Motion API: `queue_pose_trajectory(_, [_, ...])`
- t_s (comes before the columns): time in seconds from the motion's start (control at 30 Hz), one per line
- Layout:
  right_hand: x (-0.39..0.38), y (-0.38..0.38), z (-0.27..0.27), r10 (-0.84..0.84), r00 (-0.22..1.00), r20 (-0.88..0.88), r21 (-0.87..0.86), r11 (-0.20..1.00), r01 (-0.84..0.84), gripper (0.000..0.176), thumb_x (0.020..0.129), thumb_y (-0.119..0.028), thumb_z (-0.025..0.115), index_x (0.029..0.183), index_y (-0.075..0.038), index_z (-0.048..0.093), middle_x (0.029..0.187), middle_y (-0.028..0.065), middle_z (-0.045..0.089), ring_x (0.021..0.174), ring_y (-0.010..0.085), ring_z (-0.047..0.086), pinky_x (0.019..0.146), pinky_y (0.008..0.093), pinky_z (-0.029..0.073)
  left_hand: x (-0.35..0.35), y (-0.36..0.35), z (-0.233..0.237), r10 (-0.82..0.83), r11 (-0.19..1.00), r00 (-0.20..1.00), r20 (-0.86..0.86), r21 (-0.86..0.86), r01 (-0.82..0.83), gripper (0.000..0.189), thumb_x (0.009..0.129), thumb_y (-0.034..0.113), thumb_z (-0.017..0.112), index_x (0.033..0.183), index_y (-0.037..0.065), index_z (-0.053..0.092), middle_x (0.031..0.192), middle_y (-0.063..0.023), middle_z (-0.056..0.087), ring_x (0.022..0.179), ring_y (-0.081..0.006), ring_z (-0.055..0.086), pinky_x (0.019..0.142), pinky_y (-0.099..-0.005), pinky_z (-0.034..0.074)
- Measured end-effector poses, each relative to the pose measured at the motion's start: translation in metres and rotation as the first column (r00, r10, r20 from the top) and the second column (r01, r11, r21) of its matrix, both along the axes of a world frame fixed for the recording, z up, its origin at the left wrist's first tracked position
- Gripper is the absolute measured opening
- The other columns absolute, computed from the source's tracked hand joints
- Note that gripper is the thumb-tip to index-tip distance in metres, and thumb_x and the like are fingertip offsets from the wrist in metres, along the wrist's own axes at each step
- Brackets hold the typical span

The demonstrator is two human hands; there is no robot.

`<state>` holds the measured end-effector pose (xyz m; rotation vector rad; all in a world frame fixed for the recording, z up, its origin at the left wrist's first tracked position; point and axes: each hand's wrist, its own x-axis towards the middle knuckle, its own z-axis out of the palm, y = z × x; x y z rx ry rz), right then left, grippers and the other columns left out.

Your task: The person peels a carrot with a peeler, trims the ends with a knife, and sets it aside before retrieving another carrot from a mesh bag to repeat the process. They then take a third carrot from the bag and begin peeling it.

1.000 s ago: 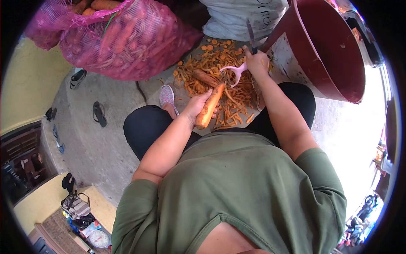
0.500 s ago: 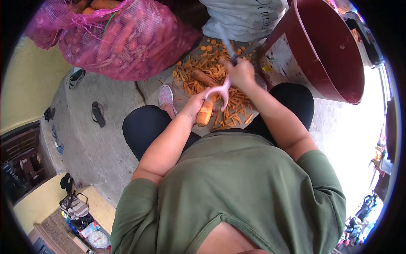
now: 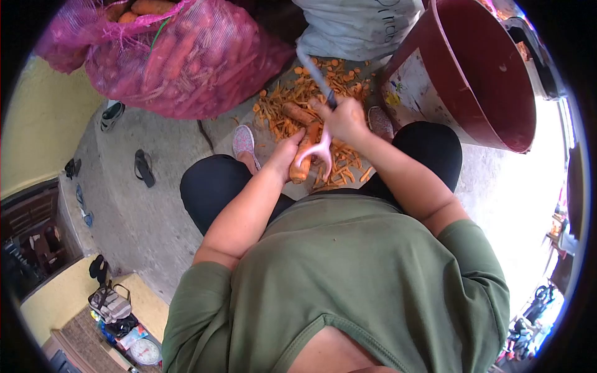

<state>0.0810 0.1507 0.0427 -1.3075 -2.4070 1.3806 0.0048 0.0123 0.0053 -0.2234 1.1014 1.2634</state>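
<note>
My left hand point(image 3: 286, 155) is wrapped round a partly peeled carrot point(image 3: 301, 169), which points down toward my body. A pink Y-shaped peeler point(image 3: 322, 149) lies across the carrot, its two prongs near the lower end. My right hand point(image 3: 348, 119) grips the peeler's handle and also a knife point(image 3: 316, 73), whose blade sticks out up and to the left. Beneath the hands, orange peelings point(image 3: 343, 163) and round slices are heaped on the floor. Another carrot point(image 3: 298, 112) rests on the heap just above my left hand.
A pink mesh sack point(image 3: 180, 68) full of carrots stands at the upper left. A white sack point(image 3: 360, 31) is at the top, with a dark red bucket point(image 3: 460, 74) tilted at its right. Sandals point(image 3: 144, 168) lie on the concrete at the left.
The peeler has moved down along the carrot toward its lower end. My right hand has shifted slightly down and the knife blade has swung a little to the left.
</note>
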Motion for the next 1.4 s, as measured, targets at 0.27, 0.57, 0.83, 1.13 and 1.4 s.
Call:
queue_pose_trajectory(0.27, [0.006, 0.092, -0.069, -0.423, 0.901, 0.098, 0.217, 0.893, 0.395, 0.058, 0.069, -0.054, 0.055, 0.08, 0.003, 0.06, 0.08, 0.0192, 0.06, 0.077, 0.0322, 0.058, 0.069, 0.0379, 0.044, 0.01, -0.005, 0.015, -0.113, 0.992, 0.993, 0.015, 0.056, 0.112, 0.033, 0.082, 0.035, 0.049, 0.099, 0.006, 0.046, 0.076, -0.0072, 0.049, 0.062, -0.0174, 0.049, 0.049, -0.0283, 0.043])
queue_pose_trajectory(0.57, [0.002, 0.073, -0.018, -0.336, 0.94, 0.059, 0.275, 0.911, 0.308, 0.062, 0.069, -0.055, 0.054, 0.085, 0.004, 0.059, 0.087, 0.0221, 0.058, 0.087, 0.033, 0.056, 0.076, 0.0362, 0.042, 0.01, -0.007, 0.044, -0.134, 0.99, 0.991, 0.029, 0.039, 0.133, 0.035, 0.084, 0.034, 0.046, 0.102, 0.005, 0.045, 0.079, -0.0078, 0.048, 0.062, -0.0168, 0.047, 0.048, -0.0267, 0.042])
queue_pose_trajectory(0.83, [0.002, 0.039, 0.039, -0.071, 0.997, -0.021, -0.011, 0.997, 0.071, 0.042, 0.073, -0.044, 0.056, 0.074, -0.002, 0.061, 0.055, 0.0109, 0.056, 0.057, 0.0202, 0.057, 0.059, 0.0319, 0.043, 0.0, -0.002, 0.029, 0.029, 0.999, 0.993, 0.11, 0.032, -0.033, 0.032, 0.087, 0.029, 0.036, 0.1, 0.001, 0.045, 0.076, -0.0115, 0.052, 0.063, -0.0205, 0.052, 0.053, -0.031, 0.047])
queue_pose_trajectory(1.13, [-0.004, -0.005, 0.028, 0.071, 0.997, -0.009, 0.04, 0.997, -0.071, 0.044, 0.073, -0.046, 0.056, 0.071, -0.002, 0.06, 0.059, 0.0131, 0.057, 0.059, 0.0258, 0.058, 0.058, 0.0346, 0.044, 0.009, 0.01, 0.017, 0.147, 0.989, 0.989, 0.006, -0.001, -0.147, 0.029, 0.087, 0.028, 0.038, 0.096, 0.002, 0.045, 0.079, -0.0092, 0.052, 0.065, -0.0183, 0.053, 0.052, -0.0312, 0.045])
queue_pose_trajectory(1.4, [-0.01, 0.036, 0.023, -0.194, 0.981, 0.019, 0.003, 0.981, 0.194, 0.046, 0.07, -0.049, 0.058, 0.07, -0.003, 0.061, 0.058, 0.0126, 0.058, 0.062, 0.0262, 0.06, 0.059, 0.0352, 0.045, 0.002, 0.001, -0.003, 0.039, 0.998, 0.996, 0.085, 0.045, -0.043, 0.026, 0.086, 0.026, 0.039, 0.097, 0.003, 0.045, 0.076, -0.0115, 0.05, 0.062, -0.0201, 0.049, 0.049, -0.0297, 0.043])
